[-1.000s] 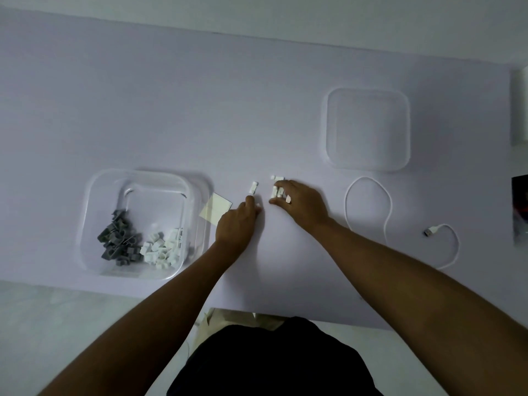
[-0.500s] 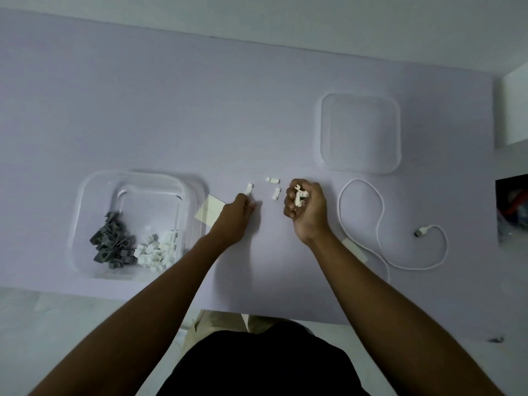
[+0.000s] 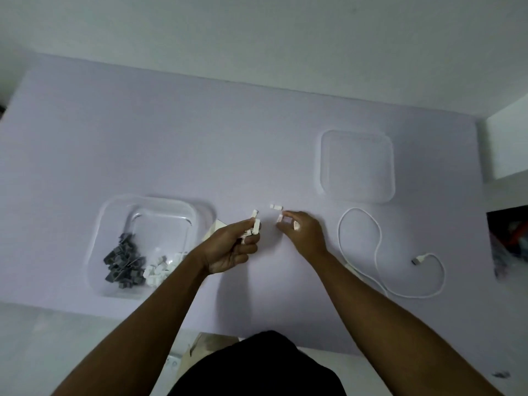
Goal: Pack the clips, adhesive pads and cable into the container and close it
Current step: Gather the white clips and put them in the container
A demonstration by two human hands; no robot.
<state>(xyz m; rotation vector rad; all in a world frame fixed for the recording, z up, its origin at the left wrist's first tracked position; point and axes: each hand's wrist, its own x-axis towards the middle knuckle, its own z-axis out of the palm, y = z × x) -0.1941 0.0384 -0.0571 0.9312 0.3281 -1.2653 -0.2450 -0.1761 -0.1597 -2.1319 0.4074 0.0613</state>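
Observation:
My left hand point(image 3: 231, 248) is turned palm up and closed around several white clips point(image 3: 255, 228). One more white clip point(image 3: 255, 213) lies just past its fingertips. My right hand point(image 3: 307, 235) is low over the table. Its thumb and forefinger pinch a white clip point(image 3: 279, 219), and another small white piece shows between its fingers. A loose clip point(image 3: 276, 206) lies beyond it. The clear container point(image 3: 114, 201) stands at the left with grey clips point(image 3: 123, 261) and white clips point(image 3: 160, 270) inside. An adhesive pad point(image 3: 215, 227) pokes out behind my left hand. The white cable point(image 3: 378, 244) lies at the right.
The container's clear lid point(image 3: 357, 167) lies upside on the table at the back right, beyond the cable. The cable's plug point(image 3: 418, 260) points left near the table's right edge. A dark cluttered object point(image 3: 508, 241) sits off the table's right side.
The clips that were in my raised right fist are now in my left hand, which has turned palm up. My right hand has dropped back to the loose clips on the table.

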